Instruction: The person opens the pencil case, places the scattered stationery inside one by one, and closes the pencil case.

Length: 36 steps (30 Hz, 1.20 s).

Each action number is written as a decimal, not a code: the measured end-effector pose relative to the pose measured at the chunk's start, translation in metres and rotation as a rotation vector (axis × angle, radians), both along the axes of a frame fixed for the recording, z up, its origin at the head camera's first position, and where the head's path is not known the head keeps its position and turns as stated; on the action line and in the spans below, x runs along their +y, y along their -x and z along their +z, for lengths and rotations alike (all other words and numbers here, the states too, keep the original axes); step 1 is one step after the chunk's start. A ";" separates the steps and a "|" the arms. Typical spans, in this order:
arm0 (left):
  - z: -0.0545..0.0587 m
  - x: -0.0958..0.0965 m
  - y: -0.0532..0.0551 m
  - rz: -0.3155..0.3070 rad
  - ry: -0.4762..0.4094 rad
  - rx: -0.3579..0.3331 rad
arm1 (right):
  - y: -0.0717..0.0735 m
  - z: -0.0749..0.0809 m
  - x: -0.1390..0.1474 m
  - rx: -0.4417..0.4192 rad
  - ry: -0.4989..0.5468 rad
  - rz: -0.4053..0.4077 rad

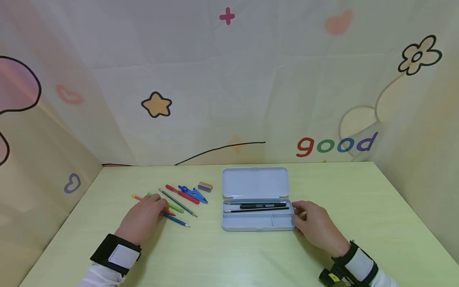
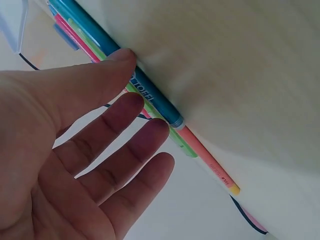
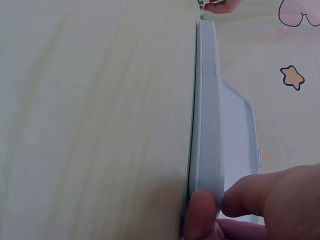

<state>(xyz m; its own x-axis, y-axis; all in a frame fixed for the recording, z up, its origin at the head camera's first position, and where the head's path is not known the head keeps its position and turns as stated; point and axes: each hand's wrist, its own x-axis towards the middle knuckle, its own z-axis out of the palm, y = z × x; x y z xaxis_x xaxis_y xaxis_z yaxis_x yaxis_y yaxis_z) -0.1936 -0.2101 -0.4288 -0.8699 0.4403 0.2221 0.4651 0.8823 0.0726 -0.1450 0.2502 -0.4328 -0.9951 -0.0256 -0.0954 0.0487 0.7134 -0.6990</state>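
My left hand is over the left group of stationery. In the left wrist view its thumb lies across a blue pen with white lettering, pinching it; the index finger is hidden behind the thumb, and the other fingers spread loosely. Beside that pen lie a light green pen and an orange one with a yellow end. My right hand grips the right end of a pale blue pencil case, thumb and fingers on its corner. The case stands open with black pens in its rear compartment.
Further right in the group lie a grey-green pencil, a red pen, a blue compass and a small eraser. The case's raised lid leans back. A printed curtain borders the table behind.
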 end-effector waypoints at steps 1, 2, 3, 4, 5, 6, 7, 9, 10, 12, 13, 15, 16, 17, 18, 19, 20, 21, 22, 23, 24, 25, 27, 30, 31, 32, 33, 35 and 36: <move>0.000 0.000 0.000 0.001 0.002 -0.008 | 0.000 0.000 0.000 0.000 0.002 0.000; 0.000 0.000 0.000 0.004 0.004 -0.015 | 0.000 0.000 0.000 0.000 0.004 -0.001; 0.000 0.000 0.000 0.008 0.006 -0.021 | 0.000 0.000 0.000 0.001 0.005 -0.001; 0.000 0.000 0.001 0.013 0.009 -0.028 | 0.000 0.000 0.000 0.002 0.007 -0.001; 0.001 0.000 0.001 0.018 0.009 -0.034 | -0.001 0.000 0.000 0.003 0.007 -0.001; 0.001 0.000 0.001 0.022 0.010 -0.037 | -0.001 0.000 0.000 0.004 0.008 0.000; 0.001 0.001 0.001 0.024 0.011 -0.040 | -0.001 0.000 0.000 0.006 0.008 0.002; 0.001 0.000 0.001 0.025 0.015 -0.040 | -0.001 0.000 0.000 0.012 0.008 0.006; 0.000 0.000 0.001 0.025 0.018 -0.040 | -0.001 0.000 0.000 0.015 0.010 0.009; 0.000 -0.001 0.001 0.022 0.021 -0.037 | -0.001 0.000 0.000 0.023 0.013 0.013; 0.000 -0.001 0.000 0.019 0.023 -0.037 | -0.001 0.000 0.000 0.026 0.017 0.014; 0.000 -0.002 0.000 0.015 0.024 -0.035 | -0.002 0.000 0.000 0.028 0.023 0.017; 0.000 -0.003 0.000 0.011 0.022 -0.036 | -0.002 0.001 0.000 0.029 0.025 0.017; 0.000 -0.003 -0.001 0.008 0.020 -0.036 | -0.002 0.001 -0.001 0.028 0.025 0.018; 0.000 -0.003 -0.001 0.003 0.019 -0.035 | -0.002 0.001 -0.001 0.027 0.026 0.019; 0.000 -0.004 -0.001 -0.001 0.018 -0.036 | -0.002 0.001 -0.001 0.027 0.023 0.019; 0.000 -0.004 -0.002 -0.003 0.018 -0.037 | -0.002 0.002 -0.001 0.027 0.022 0.020; 0.001 -0.004 -0.002 -0.006 0.019 -0.038 | -0.002 0.002 -0.001 0.027 0.019 0.020; 0.001 -0.004 -0.003 -0.007 0.021 -0.040 | -0.002 0.002 0.000 0.028 0.017 0.020; 0.002 -0.003 -0.003 -0.006 0.024 -0.043 | -0.002 0.002 0.000 0.028 0.015 0.021; 0.002 -0.003 -0.003 -0.004 0.027 -0.047 | -0.002 0.002 0.000 0.028 0.013 0.021; 0.002 -0.003 -0.004 -0.001 0.031 -0.052 | -0.002 0.002 0.000 0.027 0.012 0.020; 0.002 -0.003 -0.004 0.002 0.036 -0.059 | -0.002 0.001 0.000 0.025 0.011 0.019; 0.002 -0.003 -0.004 0.005 0.042 -0.065 | -0.001 0.001 0.001 0.026 0.009 0.019; 0.002 -0.003 -0.004 0.005 0.044 -0.066 | -0.001 0.000 0.001 0.027 0.007 0.020; 0.002 -0.003 -0.004 0.004 0.043 -0.066 | -0.001 0.000 0.001 0.028 0.007 0.021; 0.002 -0.003 -0.004 0.003 0.043 -0.066 | -0.001 0.000 0.001 0.029 0.007 0.022; 0.003 -0.003 -0.004 -0.001 0.042 -0.063 | -0.001 0.000 0.001 0.030 0.007 0.023; 0.003 -0.003 -0.004 -0.003 0.039 -0.061 | -0.001 0.000 0.001 0.031 0.008 0.023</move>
<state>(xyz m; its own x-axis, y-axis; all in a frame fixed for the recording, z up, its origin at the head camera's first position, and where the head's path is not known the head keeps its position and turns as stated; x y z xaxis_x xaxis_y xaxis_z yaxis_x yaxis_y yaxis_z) -0.1895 -0.2127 -0.4258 -0.8799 0.4504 0.1515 0.4637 0.8835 0.0666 -0.1440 0.2513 -0.4325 -0.9967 -0.0490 -0.0647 0.0109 0.7088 -0.7053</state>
